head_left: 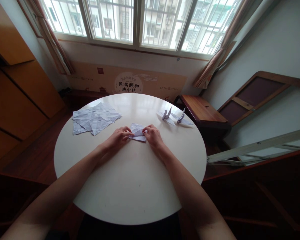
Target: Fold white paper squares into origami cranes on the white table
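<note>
A small folded sheet of pale paper (pixel 138 131) lies on the round white table (pixel 130 186), between my two hands. My left hand (pixel 120 136) pinches its left edge, fingers closed. On the opposite side my right hand (pixel 153 135) grips the right edge between thumb and fingers. A fold line crosses the paper near its front, with a flap lying over it. Two folded paper cranes (pixel 167 115) stand to the right, toward the far edge. At the left, a pile of creased, unfolded paper sheets (pixel 96 118) lies flat, apart from my left hand.
Beyond the table are a printed board (pixel 150 78) against the wall and a barred window (pixel 160 25). A wooden bench (pixel 202 108) stands to the right, and a wooden cabinet (pixel 17 96) to the left.
</note>
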`<state>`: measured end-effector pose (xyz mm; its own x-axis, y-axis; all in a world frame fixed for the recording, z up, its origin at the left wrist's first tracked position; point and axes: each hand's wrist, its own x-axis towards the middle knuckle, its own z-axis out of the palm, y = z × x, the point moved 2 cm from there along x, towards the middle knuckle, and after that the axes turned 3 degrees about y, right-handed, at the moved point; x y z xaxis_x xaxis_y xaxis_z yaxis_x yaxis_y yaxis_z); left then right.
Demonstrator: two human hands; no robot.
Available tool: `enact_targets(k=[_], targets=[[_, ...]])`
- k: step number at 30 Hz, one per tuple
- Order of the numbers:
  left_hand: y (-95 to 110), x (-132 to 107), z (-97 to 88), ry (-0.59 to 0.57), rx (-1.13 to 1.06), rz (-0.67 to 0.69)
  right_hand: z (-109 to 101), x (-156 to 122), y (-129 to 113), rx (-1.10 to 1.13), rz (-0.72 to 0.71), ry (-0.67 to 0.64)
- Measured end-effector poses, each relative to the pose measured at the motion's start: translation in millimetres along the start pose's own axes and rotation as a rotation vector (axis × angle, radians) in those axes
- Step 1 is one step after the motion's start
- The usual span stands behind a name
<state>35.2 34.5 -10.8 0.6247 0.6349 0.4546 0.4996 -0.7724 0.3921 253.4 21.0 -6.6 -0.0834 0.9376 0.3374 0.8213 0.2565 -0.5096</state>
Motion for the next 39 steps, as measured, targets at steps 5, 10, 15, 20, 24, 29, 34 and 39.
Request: enact_targets(k=[5,10,15,20,24,29,34,39], targets=[[-6.2,-1.8,3.8,-0.025,0.023,0.014,2.3,-1.8,0.8,-0.023,-0.021,-0.028],[-8.6,-3.4,5.8,-0.036,0.030,0.021,2.1,-3.1,0.0,-0.047,-0.035,-0.086],[-6.4,-3.9,5.1,-0.013,0.002,0.016,1.7,-3.1,0.6,-0.058,-0.055,-0.123],[-2.4,-4.0,2.7,-0.002,-0.004,-0.002,0.4,-3.3,-0.8,-0.066,-0.058,-0.152],[-1.6,-4.2,1.6,-0.005,-0.010,0.010,-1.5,-3.8,-2.9,-0.072,-0.051,-0.167],[-2.3,-4.0,1.8,-0.003,-0.007,0.007,-5.4,-5.2,-6.8,-0.086,-0.032,-0.195],[-3.3,-3.9,2.8,-0.018,-0.007,0.014,-6.4,-5.2,-7.8,-0.093,-0.018,-0.218],[-4.1,-4.6,3.2,-0.036,0.004,0.006,-6.7,-5.4,-8.1,-0.100,-0.024,-0.218]])
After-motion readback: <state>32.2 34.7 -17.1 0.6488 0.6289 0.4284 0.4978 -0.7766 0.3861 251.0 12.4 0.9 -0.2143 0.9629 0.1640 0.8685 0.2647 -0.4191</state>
